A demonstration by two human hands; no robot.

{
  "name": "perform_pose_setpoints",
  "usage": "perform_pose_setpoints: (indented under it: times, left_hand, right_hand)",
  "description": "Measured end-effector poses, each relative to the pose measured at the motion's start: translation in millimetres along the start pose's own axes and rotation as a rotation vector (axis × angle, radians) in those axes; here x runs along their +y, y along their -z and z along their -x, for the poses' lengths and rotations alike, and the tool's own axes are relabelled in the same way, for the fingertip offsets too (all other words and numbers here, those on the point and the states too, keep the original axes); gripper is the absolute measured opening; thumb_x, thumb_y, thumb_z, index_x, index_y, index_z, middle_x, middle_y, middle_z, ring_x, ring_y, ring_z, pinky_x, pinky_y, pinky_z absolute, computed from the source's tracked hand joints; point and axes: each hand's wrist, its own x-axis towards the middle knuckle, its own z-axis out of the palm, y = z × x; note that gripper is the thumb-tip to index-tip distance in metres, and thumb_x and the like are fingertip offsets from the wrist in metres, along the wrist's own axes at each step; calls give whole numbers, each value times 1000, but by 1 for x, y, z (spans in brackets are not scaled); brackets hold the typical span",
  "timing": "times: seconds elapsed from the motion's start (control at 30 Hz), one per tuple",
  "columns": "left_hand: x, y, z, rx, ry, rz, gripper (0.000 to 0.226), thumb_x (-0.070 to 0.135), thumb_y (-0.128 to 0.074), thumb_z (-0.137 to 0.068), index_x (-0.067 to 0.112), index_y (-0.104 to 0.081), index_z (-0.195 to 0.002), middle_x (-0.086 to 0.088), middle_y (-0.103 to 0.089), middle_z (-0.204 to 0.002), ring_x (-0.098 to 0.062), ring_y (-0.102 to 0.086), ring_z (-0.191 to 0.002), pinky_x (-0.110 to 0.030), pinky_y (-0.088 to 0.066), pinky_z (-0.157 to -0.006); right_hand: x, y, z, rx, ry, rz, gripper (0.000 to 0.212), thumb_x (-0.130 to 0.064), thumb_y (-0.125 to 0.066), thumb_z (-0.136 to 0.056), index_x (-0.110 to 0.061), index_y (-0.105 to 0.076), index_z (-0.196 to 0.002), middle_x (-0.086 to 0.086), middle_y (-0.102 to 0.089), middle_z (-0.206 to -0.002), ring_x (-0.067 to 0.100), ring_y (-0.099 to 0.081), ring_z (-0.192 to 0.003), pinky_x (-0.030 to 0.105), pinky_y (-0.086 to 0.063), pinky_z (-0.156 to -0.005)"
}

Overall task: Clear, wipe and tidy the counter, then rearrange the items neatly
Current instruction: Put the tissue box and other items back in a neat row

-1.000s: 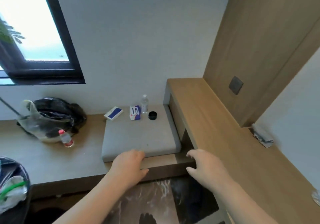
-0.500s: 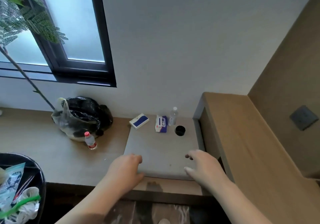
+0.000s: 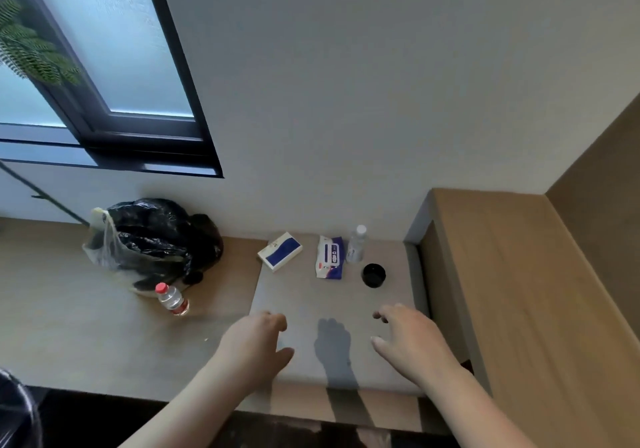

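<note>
A grey cushion pad (image 3: pixel 332 295) lies on the wooden counter (image 3: pixel 86 336). Along its far edge sit a white-and-blue box (image 3: pixel 280 251), a wet-wipe pack (image 3: pixel 330 257), a small clear bottle (image 3: pixel 356 244) and a black round cup (image 3: pixel 373 275). My left hand (image 3: pixel 258 343) hovers over the pad's near left part with loosely curled fingers, holding nothing. Over the near right part, my right hand (image 3: pixel 407 336) has relaxed spread fingers and is empty too. Both hands are well short of the items.
A clear bag with black plastic inside (image 3: pixel 149 243) stands on the counter at the left by the wall. A red-capped bottle (image 3: pixel 172 298) lies beside it. A higher wooden ledge (image 3: pixel 519 309) rises at the right. A dark bin edge (image 3: pixel 17 413) shows bottom left.
Both hands have moved forward from the counter's front edge to above the grey pad. The view has swung left and closer, so the right ledge's cloth is out of frame.
</note>
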Motion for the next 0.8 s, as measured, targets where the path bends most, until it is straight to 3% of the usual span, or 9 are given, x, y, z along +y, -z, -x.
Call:
perform_pose_setpoints:
  times: [0.33, 0.47, 0.67, 0.8]
  left_hand:
    - [-71, 28, -111, -28, 32, -25, 44, 48, -59, -88, 26, -55, -126, 5, -56, -117, -15, -58, -104, -30, -52, -86]
    - [-109, 40, -162, -10, 16, -36, 41, 48, -59, -88, 23, -57, -120, 5, -55, -106, -15, -57, -94, -29, -54, -78]
    - [-147, 40, -244, -21, -28, -7, 44, 43, -56, -89, 22, -50, -128, 0, -54, -114, -18, -52, -102, -23, -40, -71]
    - [-165, 18, -294, -49, -23, 11, 41, 45, -58, -89, 22, -53, -123, 1, -55, -115, -13, -52, -91, -21, -38, -67]
  right_hand:
    - [-25, -13, -107, -82, -110, -30, 51, -33, -57, -90, -23, -47, -139, -3, -54, -135, 13, -52, -123, 28, -44, -98]
    - [-43, -24, -155, -120, -171, -33, 48, -31, -58, -88, -20, -50, -134, 0, -55, -132, 18, -52, -122, 32, -44, -99]
    - [-51, -53, -230, -118, -258, -45, 44, -31, -60, -87, -17, -53, -128, 5, -56, -127, 25, -55, -115, 31, -46, -87]
    - [-38, -76, -277, -146, -308, -54, 44, -32, -61, -86, -16, -52, -125, 7, -54, -122, 25, -57, -109, 30, -44, -81]
